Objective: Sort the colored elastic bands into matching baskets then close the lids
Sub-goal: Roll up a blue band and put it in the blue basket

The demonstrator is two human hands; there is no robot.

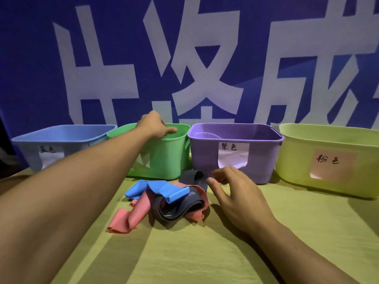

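Note:
Four open baskets stand in a row: blue (61,133), green (170,158), purple (231,132) and yellow-green (328,140). A pile of elastic bands lies before them: a blue band (162,189), a pink band (127,218) and dark grey bands (176,210). My left hand (153,126) reaches over the green basket's rim, fingers pointing down into it; nothing shows in it. My right hand (233,193) hovers with relaxed spread fingers just right of the pile, near the grey band.
A green flat piece (141,171), maybe a lid, leans at the green basket's foot. A rounded pale shape lies inside the purple basket. A yellow-green cloth (205,253) covers the table. A blue banner (205,58) hangs close behind the baskets.

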